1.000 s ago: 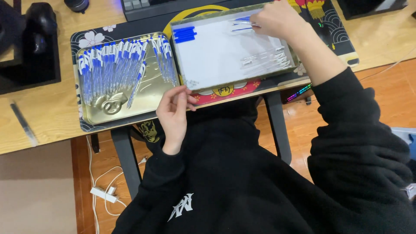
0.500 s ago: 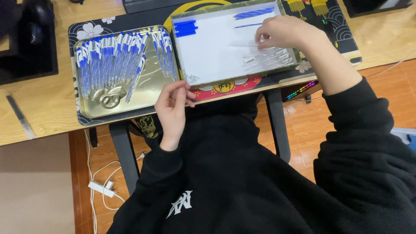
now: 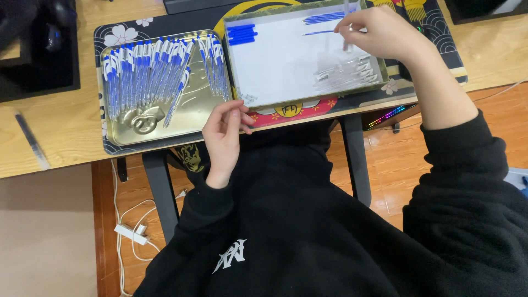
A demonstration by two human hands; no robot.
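Observation:
My right hand (image 3: 385, 34) is over the far right part of a white tray (image 3: 286, 66), fingers pinched on a thin clear pen tube (image 3: 346, 27). More clear tubes (image 3: 352, 69) lie in the tray's right end, blue caps (image 3: 242, 34) at its left end, and thin blue refills (image 3: 324, 19) at the top. My left hand (image 3: 223, 135) hangs at the desk's front edge, fingers curled; I cannot see anything in it. A gold metal tray (image 3: 159, 118) to the left holds several assembled blue-and-white pens (image 3: 148, 71).
A patterned desk mat (image 3: 440, 49) lies under both trays on a wooden desk (image 3: 55, 126). A dark object (image 3: 33, 49) sits at the far left. A loose pen (image 3: 30, 140) lies on the desk. A power strip and cables (image 3: 132, 234) are on the floor.
My right hand moved down into the tray's clear tubes, then lifted back toward the top right with a tube pinched. My left hand stayed at the desk edge.

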